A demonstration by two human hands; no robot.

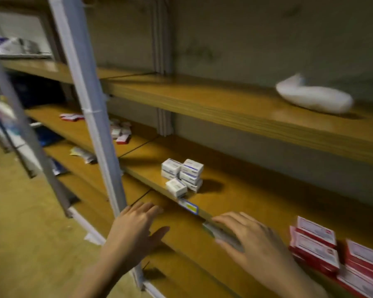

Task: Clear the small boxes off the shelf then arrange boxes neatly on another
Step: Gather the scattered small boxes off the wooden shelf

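A small pile of white boxes with blue print [183, 177] sits near the front edge of the middle wooden shelf [246, 196]. Red and white boxes [314, 244] are stacked at the right end of that shelf. My left hand [136, 229] hovers open below the shelf edge, fingers spread, holding nothing. My right hand [252, 235] is at the shelf's front edge, fingers apart, resting over a blurred grey label strip [222, 233]; nothing is gripped in it as far as I can see. More small red and white boxes [121, 132] lie further left on the same level.
A grey metal upright [91, 108] stands left of my hands. On the upper shelf [224, 108] lies a white bag [314, 97]. Loose packets [83, 154] lie on the lower shelf at left. A yellow and blue price tag [190, 206] is on the shelf edge. The floor is at left.
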